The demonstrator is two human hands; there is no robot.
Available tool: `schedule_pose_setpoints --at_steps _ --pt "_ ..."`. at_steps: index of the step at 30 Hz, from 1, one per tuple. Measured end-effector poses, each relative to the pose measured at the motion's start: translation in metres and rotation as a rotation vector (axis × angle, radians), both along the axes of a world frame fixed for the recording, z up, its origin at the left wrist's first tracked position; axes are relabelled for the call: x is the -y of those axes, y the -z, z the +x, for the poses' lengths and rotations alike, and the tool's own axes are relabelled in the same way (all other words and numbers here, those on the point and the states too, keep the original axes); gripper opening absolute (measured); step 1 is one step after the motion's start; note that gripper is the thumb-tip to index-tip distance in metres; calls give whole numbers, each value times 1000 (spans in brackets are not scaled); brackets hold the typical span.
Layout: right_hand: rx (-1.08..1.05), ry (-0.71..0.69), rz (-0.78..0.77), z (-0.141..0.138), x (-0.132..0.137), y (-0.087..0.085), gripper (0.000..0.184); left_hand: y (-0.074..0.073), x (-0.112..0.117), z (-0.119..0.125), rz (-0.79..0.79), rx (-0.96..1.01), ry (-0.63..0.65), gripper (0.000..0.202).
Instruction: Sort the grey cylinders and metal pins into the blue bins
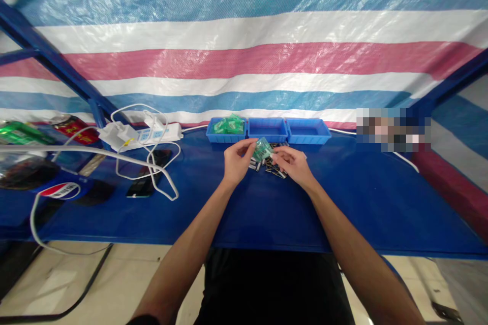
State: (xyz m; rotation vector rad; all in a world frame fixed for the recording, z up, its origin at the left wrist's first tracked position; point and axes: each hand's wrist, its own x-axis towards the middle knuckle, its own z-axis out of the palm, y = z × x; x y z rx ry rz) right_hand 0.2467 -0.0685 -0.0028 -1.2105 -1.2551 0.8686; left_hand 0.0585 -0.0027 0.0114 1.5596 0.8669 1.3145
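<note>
Between my two hands, above the blue table, is a small clear-green plastic bag (262,149). My left hand (239,158) pinches its left edge between thumb and fingers. At the bag's right edge, my right hand (292,162) is closed on it too. Under and just in front of the bag lies a loose pile of small metal pieces (275,168), some silver and some dark and thin; my hands partly hide it. Behind the hands, a blue bin (226,137) holds more green bags (230,125).
Two more blue bins (267,138) (308,139) stand in the same row. On the left are a power strip (160,133) with tangled white cables, a black phone (143,185), a Pepsi bottle (70,188) and drink cans (74,128). A blurred patch covers something at the right back.
</note>
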Motion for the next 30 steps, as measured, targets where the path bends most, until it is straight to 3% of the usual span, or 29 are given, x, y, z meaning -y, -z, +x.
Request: schedule_pose_setpoints --at_steps 7,10,19,25,30 --pt "-53 -28 4 0 -1 0 34 -2 2 0 -177 68 176 44" --pt "-62 -4 29 2 0 -5 38 -2 3 -2 -245 20 290 40" --pt "-55 -7 42 3 2 -15 48 -2 5 -3 -204 -140 412 44" --pt "-86 -38 7 0 2 -18 47 1 1 -4 -212 -123 433 46" --pt "-122 4 -8 3 0 -15 44 2 -20 -11 -219 -39 259 49"
